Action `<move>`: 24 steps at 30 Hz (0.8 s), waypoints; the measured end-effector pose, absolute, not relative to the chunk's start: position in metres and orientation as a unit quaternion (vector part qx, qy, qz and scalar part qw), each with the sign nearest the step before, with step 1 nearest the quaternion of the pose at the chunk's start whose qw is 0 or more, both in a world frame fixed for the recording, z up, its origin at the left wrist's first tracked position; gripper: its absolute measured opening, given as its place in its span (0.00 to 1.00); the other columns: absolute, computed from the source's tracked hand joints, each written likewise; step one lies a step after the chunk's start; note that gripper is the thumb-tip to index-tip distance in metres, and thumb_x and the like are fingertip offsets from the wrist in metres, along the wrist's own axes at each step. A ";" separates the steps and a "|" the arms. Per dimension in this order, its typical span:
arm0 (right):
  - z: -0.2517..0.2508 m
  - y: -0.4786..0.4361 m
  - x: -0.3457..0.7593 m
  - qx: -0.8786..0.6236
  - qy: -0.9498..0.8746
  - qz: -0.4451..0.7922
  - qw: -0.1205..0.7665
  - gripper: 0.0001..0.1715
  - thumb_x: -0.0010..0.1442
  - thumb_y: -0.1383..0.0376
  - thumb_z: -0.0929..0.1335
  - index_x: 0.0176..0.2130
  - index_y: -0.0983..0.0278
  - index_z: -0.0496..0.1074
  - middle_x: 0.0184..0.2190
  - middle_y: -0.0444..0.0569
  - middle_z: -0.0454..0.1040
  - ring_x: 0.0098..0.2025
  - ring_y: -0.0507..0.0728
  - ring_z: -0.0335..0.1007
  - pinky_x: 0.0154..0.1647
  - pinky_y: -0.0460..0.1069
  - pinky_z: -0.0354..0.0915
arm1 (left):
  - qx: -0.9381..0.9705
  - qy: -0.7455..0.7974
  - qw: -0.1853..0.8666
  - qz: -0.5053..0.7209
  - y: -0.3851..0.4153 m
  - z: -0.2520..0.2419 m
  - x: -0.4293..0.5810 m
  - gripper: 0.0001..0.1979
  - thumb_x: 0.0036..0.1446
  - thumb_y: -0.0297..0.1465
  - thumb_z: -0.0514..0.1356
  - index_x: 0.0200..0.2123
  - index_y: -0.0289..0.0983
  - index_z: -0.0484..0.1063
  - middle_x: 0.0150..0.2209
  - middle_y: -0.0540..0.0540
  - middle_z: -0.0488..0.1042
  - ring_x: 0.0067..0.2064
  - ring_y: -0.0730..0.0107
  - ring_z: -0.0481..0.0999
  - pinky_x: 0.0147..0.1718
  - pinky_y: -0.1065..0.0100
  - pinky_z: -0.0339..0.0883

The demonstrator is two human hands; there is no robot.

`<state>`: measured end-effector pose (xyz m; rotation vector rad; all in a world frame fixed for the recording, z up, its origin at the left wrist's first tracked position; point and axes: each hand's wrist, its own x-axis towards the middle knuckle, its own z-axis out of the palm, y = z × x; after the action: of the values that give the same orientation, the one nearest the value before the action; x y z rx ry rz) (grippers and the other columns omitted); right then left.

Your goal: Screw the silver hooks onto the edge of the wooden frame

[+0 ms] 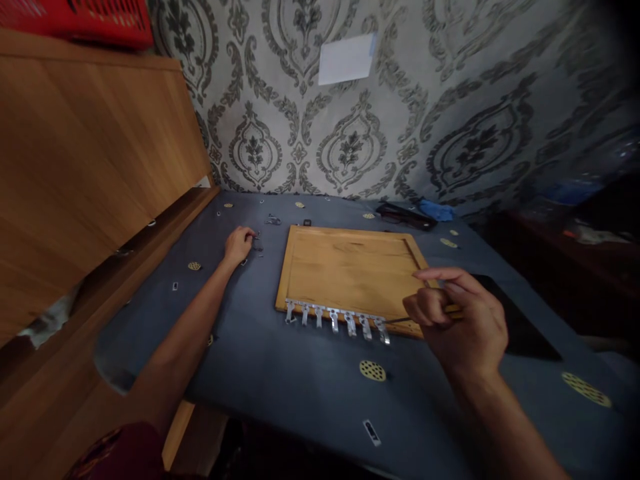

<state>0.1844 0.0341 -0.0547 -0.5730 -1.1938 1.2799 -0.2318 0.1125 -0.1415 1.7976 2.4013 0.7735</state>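
A wooden tray-like panel [350, 267] lies on a blue-grey cloth-covered table [260, 347]. A row of several small metal brackets [336, 319] lines the panel's near edge. My right hand [457, 317] is closed round a thin tool with a yellow handle, its metal tip [397, 321] pointing at the rightmost bracket. My left hand [239, 244] reaches far out to the left of the panel, fingers curled on small metal parts [257, 243] lying on the cloth.
A wooden cabinet [85, 167] stands along the left, a red crate [90, 20] on top. More loose metal bits [273, 219] and a dark tool [403, 215] with blue cloth lie near the patterned wall. A dark flat object [520, 327] lies right of the panel.
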 end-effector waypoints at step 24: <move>-0.053 0.035 0.185 -0.268 -0.498 0.537 0.626 0.07 0.55 0.61 0.69 0.31 0.58 0.78 0.10 0.34 0.46 0.15 0.48 0.34 0.18 0.47 0.41 | 0.564 0.798 0.022 0.211 0.110 -0.127 -0.229 0.19 0.67 0.39 0.62 0.56 0.36 0.71 0.55 0.40 0.73 0.52 0.59 0.77 0.51 0.52 0.75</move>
<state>0.1849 0.0347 -0.0527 -0.6142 -1.1432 1.2307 -0.2294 0.1100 -0.1273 1.7484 2.4728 0.6550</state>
